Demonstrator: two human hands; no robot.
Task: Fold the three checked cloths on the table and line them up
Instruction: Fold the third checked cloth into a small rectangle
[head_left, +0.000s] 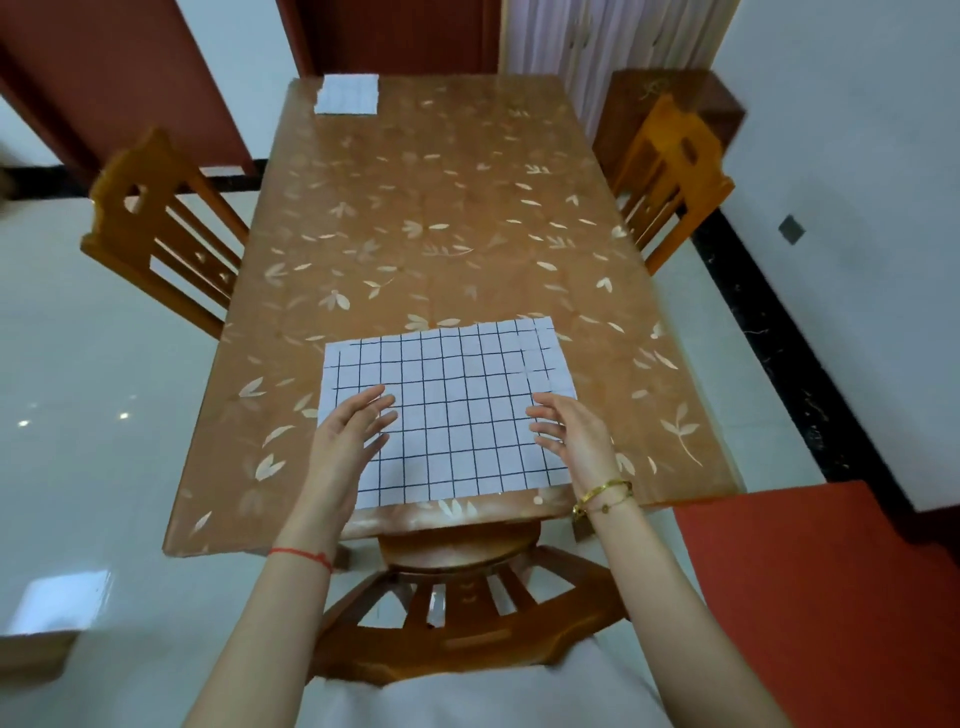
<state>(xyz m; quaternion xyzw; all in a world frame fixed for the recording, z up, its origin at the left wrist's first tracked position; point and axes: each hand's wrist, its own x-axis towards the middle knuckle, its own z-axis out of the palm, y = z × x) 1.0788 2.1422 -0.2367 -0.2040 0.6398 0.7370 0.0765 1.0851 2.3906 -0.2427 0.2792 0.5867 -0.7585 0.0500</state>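
Checked cloth (452, 410) flat at near tabletop (441, 234) edge; left hand (353, 431), right hand (569, 434) open, empty, over its sides. Pinch near corners, fold along grid lines, align with folded cloth (347, 93) far-left

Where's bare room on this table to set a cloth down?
The leaf-patterned orange table is bare across its middle, between the near white black-checked cloth and the small folded checked cloth at the far left corner, and at the far right corner. Crowded: near edge, left hand and right hand over that cloth.
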